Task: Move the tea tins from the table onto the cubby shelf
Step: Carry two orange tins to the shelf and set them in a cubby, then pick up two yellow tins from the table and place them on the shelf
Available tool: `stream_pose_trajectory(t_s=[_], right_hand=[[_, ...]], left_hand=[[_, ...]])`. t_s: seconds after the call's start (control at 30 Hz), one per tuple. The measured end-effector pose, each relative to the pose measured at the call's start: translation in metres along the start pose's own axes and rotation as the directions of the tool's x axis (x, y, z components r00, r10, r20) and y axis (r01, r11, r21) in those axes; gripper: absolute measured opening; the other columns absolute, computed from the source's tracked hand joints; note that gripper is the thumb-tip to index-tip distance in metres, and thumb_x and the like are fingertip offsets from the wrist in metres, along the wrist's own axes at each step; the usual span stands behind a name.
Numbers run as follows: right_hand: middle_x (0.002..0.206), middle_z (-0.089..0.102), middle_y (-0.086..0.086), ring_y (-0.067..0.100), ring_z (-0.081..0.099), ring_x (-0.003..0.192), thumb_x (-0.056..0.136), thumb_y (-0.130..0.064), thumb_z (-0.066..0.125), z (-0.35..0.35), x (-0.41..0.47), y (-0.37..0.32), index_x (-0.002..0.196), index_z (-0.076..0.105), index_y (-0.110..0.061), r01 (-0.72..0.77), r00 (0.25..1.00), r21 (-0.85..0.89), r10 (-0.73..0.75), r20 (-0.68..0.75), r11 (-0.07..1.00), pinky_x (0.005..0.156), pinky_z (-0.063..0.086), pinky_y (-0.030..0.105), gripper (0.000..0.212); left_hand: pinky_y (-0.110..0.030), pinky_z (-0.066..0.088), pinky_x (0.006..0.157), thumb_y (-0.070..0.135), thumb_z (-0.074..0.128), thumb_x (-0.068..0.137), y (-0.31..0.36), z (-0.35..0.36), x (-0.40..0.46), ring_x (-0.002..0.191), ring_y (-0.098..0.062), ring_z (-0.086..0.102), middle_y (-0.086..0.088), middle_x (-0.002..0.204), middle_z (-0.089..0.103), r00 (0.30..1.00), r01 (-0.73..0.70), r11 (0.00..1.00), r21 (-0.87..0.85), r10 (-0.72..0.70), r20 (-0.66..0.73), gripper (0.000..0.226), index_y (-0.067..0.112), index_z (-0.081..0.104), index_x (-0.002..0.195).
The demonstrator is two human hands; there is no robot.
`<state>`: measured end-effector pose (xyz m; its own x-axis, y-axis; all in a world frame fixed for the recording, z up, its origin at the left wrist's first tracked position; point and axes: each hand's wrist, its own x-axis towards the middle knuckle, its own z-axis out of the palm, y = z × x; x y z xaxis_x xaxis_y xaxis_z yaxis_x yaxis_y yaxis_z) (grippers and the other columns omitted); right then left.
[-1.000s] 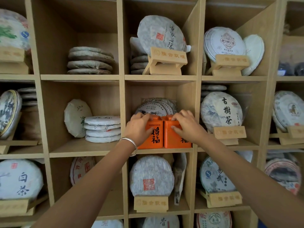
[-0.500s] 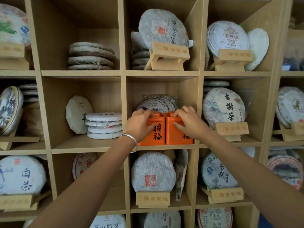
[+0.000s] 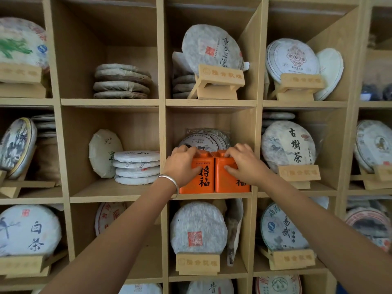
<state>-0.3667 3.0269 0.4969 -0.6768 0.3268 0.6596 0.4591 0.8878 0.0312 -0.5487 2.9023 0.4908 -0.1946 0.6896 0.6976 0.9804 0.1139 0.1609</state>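
Nothing has shifted since earlier: our left hand (image 3: 182, 164) and right hand (image 3: 244, 164) still grasp both orange tins (image 3: 214, 179), seated in the cubby shelf (image 3: 212, 195); release looks next.

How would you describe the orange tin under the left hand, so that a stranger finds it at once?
Find the wooden cubby shelf and its middle compartment, where two orange tins stand side by side at the front edge. The left tin, held by the left hand, shows GOOD LUCK and two full black characters; the right tin is mostly covered by the right hand.
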Motion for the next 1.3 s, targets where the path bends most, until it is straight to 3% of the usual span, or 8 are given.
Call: stream_pose_trajectory(t_s=[0.17, 0.3, 0.43, 0.63, 0.73, 0.9, 1.13, 1.3], right_hand=[[0.117, 0.048, 0.002, 0.017, 0.040, 0.113, 0.087, -0.036, 0.060, -0.010, -0.001, -0.004, 0.118, 0.051, -0.022, 0.003, 1.000, -0.045, -0.003, -0.001, 0.999, 0.090, 0.040, 0.032, 0.035], [0.115, 0.050, 0.003, 0.020, 0.043, 0.111, 0.087, -0.036, 0.059, -0.021, -0.003, -0.010, 0.118, 0.051, -0.020, 0.019, 0.999, -0.116, -0.024, -0.041, 0.993, 0.085, 0.043, 0.033, 0.036], [0.109, 0.050, 0.005, 0.022, 0.049, 0.104, 0.087, -0.033, 0.058, -0.036, -0.022, -0.013, 0.113, 0.051, -0.017, 0.023, 0.999, -0.180, -0.027, -0.022, 0.983, 0.080, 0.047, 0.035, 0.032], [0.107, 0.052, 0.011, 0.028, 0.054, 0.097, 0.087, -0.028, 0.058, -0.066, -0.083, -0.011, 0.114, 0.055, -0.010, -0.082, 0.995, -0.338, 0.094, 0.020, 0.938, 0.073, 0.049, 0.040, 0.032], [0.112, 0.052, 0.012, 0.030, 0.053, 0.101, 0.086, -0.029, 0.058, -0.088, -0.130, -0.008, 0.117, 0.052, -0.010, -0.234, 0.958, -0.434, 0.281, 0.048, 0.870, 0.076, 0.049, 0.040, 0.036], [0.113, 0.051, 0.015, 0.035, 0.054, 0.098, 0.086, -0.029, 0.058, -0.137, -0.234, -0.014, 0.117, 0.050, -0.008, -0.483, 0.812, -0.563, 0.584, 0.000, 0.671, 0.064, 0.035, 0.033, 0.038], [0.110, 0.049, 0.015, 0.038, 0.053, 0.103, 0.084, -0.032, 0.060, -0.256, -0.427, -0.099, 0.112, 0.049, -0.008, -0.682, 0.419, -0.711, 0.888, -0.189, 0.171, 0.067, 0.041, 0.040, 0.038], [0.112, 0.049, 0.015, 0.038, 0.053, 0.107, 0.084, -0.030, 0.059, -0.341, -0.533, -0.205, 0.113, 0.049, -0.010, -0.662, 0.153, -0.725, 0.913, -0.378, -0.190, 0.078, 0.047, 0.042, 0.037]], left_hand=[[-0.039, 0.047, 0.088, 0.033, 0.060, 0.083, 0.007, -0.014, -0.002, 0.107, -0.025, 0.050, -0.006, 0.111, 0.054, 0.999, -0.045, 0.997, 0.058, 0.046, -0.013, 0.040, 0.021, 0.050, 0.119], [-0.037, 0.051, 0.076, 0.030, 0.056, 0.084, 0.019, -0.022, -0.006, 0.103, -0.019, 0.050, 0.000, 0.106, 0.055, 0.984, -0.165, 0.985, 0.057, 0.168, -0.054, 0.026, 0.022, 0.053, 0.109], [-0.037, 0.050, 0.078, 0.029, 0.057, 0.082, 0.042, -0.012, -0.010, 0.103, -0.022, 0.054, -0.002, 0.106, 0.058, 0.959, -0.274, 0.961, 0.045, 0.270, 0.089, 0.025, 0.020, 0.054, 0.105], [-0.036, 0.049, 0.079, 0.030, 0.059, 0.082, 0.078, 0.014, -0.015, 0.104, -0.024, 0.056, -0.005, 0.112, 0.059, 0.909, -0.375, 0.926, -0.038, 0.376, 0.178, 0.029, 0.019, 0.054, 0.109], [-0.034, 0.048, 0.077, 0.031, 0.059, 0.082, 0.113, 0.030, -0.023, 0.103, -0.025, 0.056, -0.006, 0.110, 0.059, 0.863, -0.449, 0.880, -0.154, 0.472, 0.182, 0.029, 0.019, 0.056, 0.108], [-0.037, 0.048, 0.079, 0.030, 0.059, 0.082, 0.200, 0.054, -0.055, 0.102, -0.028, 0.056, -0.008, 0.109, 0.060, 0.725, -0.584, 0.718, -0.378, 0.671, 0.153, 0.027, 0.016, 0.056, 0.105], [-0.037, 0.049, 0.075, 0.029, 0.059, 0.082, 0.371, 0.036, -0.164, 0.094, -0.028, 0.058, -0.007, 0.101, 0.061, 0.435, -0.670, 0.339, -0.661, 0.900, 0.021, 0.023, 0.017, 0.054, 0.101], [-0.038, 0.048, 0.082, 0.027, 0.060, 0.081, 0.478, -0.024, -0.263, 0.101, -0.031, 0.058, -0.009, 0.107, 0.062, 0.276, -0.652, 0.056, -0.756, 0.946, -0.168, 0.029, 0.016, 0.058, 0.107]])
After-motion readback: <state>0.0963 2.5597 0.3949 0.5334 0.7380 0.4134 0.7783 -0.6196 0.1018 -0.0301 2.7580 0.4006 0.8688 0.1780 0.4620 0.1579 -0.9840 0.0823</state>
